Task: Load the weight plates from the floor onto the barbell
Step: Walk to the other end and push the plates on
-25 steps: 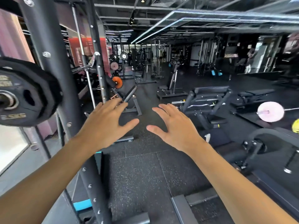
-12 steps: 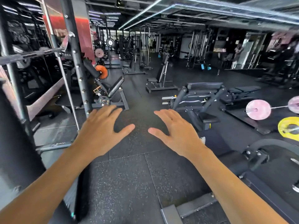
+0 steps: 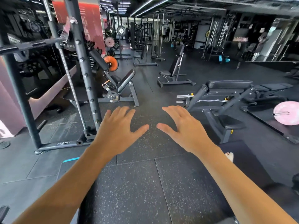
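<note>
My left hand [image 3: 119,129] and my right hand [image 3: 184,129] are stretched out side by side, palms down, fingers spread, holding nothing. Below them lies speckled black rubber floor [image 3: 139,183]. A barbell [image 3: 32,44] rests across the squat rack [image 3: 84,75] at the upper left, with a dark plate marked 5KG [image 3: 70,46] near its hook. A small black plate [image 3: 4,144] lies on the floor at the far left edge. A pink plate [image 3: 286,114] sits on another bar at the right edge.
The rack's base bar [image 3: 61,144] runs along the floor to my left. An incline bench with small plates [image 3: 120,91] stands behind the rack. A preacher bench [image 3: 223,101] is ahead on the right. A dark mat [image 3: 242,160] lies under my right forearm.
The view has swung left and moved forward: the near rack post and its 25KG plate left the frame, the far rack came closer, the yellow plate slid out right. Both hands stay spread and empty.
</note>
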Demonstrator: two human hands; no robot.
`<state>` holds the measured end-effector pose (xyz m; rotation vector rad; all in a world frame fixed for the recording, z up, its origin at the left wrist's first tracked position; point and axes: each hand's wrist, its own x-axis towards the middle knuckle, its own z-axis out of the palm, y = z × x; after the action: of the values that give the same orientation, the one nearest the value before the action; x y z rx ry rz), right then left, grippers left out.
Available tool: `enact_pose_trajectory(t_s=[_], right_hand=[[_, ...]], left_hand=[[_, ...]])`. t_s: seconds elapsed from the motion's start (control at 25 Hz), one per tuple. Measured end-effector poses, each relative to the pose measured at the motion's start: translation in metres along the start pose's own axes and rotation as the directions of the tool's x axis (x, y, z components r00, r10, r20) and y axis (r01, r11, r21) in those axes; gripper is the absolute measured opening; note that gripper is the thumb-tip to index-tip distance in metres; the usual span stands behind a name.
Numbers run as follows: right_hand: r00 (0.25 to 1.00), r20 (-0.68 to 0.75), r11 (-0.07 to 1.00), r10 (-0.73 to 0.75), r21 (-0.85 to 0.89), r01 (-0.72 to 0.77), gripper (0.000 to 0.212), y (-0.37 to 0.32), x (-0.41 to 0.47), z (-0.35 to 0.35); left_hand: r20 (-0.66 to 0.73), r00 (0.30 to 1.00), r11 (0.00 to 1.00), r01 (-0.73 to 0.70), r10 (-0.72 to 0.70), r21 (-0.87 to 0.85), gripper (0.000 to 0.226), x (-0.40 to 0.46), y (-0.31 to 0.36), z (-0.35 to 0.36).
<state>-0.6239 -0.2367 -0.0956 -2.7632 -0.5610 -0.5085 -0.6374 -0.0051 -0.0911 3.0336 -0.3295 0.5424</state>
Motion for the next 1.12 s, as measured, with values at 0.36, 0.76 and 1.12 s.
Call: enact_pose_trajectory(t_s=[0.36,0.76,1.12], right_hand=[[0.999,0.049,0.996,0.002,0.093,-0.007,0.076,0.15,0.155,0.077],[0.983,0.163,0.987,-0.085,0.145,0.061,0.077,0.261,0.344,0.136],[0.948,0.251,0.976,-0.198,0.138,0.167,0.079,0.28,0.515,0.252]], left_hand=[[0.061,0.997,0.998,0.054,-0.055,0.022,0.093,0.182,-0.002,0.109],[0.055,0.989,0.99,0.134,-0.136,0.051,0.096,0.376,-0.024,0.18],[0.097,0.979,0.982,0.174,-0.18,0.071,0.103,0.509,-0.128,0.272]])
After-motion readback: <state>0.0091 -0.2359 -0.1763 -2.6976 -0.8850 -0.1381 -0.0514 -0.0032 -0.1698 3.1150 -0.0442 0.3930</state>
